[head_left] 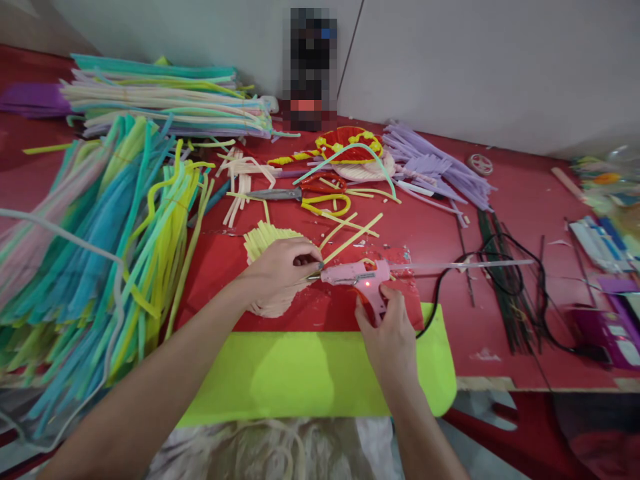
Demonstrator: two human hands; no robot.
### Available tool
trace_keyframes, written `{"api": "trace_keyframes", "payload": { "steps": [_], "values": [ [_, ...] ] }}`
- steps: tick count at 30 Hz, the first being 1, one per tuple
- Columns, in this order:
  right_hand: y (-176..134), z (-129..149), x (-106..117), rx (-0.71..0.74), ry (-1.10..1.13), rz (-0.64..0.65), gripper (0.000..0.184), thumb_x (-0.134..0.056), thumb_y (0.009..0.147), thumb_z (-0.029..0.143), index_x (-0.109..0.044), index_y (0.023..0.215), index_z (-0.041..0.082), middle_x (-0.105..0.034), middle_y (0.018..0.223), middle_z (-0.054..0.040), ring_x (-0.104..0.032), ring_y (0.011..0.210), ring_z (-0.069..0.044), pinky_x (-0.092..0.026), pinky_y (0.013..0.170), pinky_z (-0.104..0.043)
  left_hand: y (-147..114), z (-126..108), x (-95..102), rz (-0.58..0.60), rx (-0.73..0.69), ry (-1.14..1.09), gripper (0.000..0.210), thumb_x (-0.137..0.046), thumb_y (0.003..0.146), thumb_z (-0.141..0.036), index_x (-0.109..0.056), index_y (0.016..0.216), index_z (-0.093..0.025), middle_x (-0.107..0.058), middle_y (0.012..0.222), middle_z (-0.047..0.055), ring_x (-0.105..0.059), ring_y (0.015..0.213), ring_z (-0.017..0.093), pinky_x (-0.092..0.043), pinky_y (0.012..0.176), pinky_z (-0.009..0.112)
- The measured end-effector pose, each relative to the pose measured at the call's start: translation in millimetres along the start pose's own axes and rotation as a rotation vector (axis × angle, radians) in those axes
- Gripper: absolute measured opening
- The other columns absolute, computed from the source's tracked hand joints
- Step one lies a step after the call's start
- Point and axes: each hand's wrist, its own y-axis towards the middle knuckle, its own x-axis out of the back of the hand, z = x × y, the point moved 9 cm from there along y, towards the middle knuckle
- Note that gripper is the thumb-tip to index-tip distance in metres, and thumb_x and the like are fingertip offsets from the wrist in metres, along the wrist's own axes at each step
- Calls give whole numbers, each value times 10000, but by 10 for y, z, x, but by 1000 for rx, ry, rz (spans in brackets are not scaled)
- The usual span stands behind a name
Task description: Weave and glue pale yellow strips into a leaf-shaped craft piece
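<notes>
A pink glue gun point(345, 272) with a lit red light and a clear glue stick in its back is gripped by my right hand point(393, 337), fingers wrapped at the handle. Its nozzle points left, close to the fingertips of my left hand point(285, 263). Those fingers are pinched together; what is between them is too small to make out. Under my left hand lies a flat piece made of rows of cream and pale yellow pipe cleaners point(273, 303), partly covered by the hand. Short yellow pipe cleaner pieces point(353, 240) lie just behind the gun.
Scissors point(280, 195) with red and yellow handles lie behind my hands. Bundled pipe cleaners point(95, 247) crowd the left, with lilac ones point(440, 167) behind right. The black cord point(435, 300) loops right past dark green stems point(500, 293). A lime mat point(295, 377) covers the front edge.
</notes>
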Motion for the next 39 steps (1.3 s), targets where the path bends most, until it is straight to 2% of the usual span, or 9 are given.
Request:
{"api": "trace_keyframes", "payload": {
  "steps": [14,20,24,27,32,36,39],
  "values": [
    [-30,-53,63,23,-96,-22,369,-487,947,440,-514,1172,149,-660,1040,-161,-679,909,-259,-574,693,-365,1,3,-35,-12,-56,-4,108,-609,865,-289,-690,880,-219,-687,904,-17,-607,780,113,-457,681,232],
    [-30,-48,90,44,-135,-50,347,-523,941,399,-521,1171,139,-662,1018,-149,-678,900,-255,-563,674,-355,-9,-32,-34,-13,-63,4,101,-613,861,-278,-688,886,-215,-681,911,-16,-604,782,113,-456,688,236],
    [-22,-89,142,27,-136,-89,416,-605,889,443,-526,1161,139,-666,1007,-135,-679,895,-247,-559,710,-354,-19,-58,-57,-6,-47,25,79,-620,851,-250,-686,879,-216,-653,899,-27,-590,765,102,-448,688,235],
    [3,-218,218,-37,-120,-103,475,-628,847,522,-539,1133,152,-665,1023,-133,-673,881,-247,-542,684,-347,-33,-78,-77,-8,-49,63,67,-622,856,-244,-681,850,-212,-621,866,-31,-578,752,97,-434,675,236],
    [68,-634,297,-220,-59,-47,559,-661,751,612,-562,1098,184,-664,995,-106,-647,853,-248,-522,713,-363,-54,-88,-120,-12,-80,98,59,-633,866,-250,-676,843,-217,-605,877,-33,-578,767,99,-430,675,239],
    [116,-943,357,-298,-54,-97,599,-686,681,630,-588,1056,173,-663,934,-101,-625,784,-239,-509,703,-368,-64,-104,-139,-10,-121,103,55,-617,886,-247,-657,875,-212,-612,917,-20,-589,813,112,-459,717,248],
    [152,-1091,341,-304,-53,-122,608,-682,675,619,-589,1070,165,-661,955,-114,-613,820,-249,-500,741,-386,-128,-139,-89,-39,-146,76,77,-579,913,-235,-636,958,-209,-622,969,-5,-601,849,118,-491,759,255]
  ]
}}
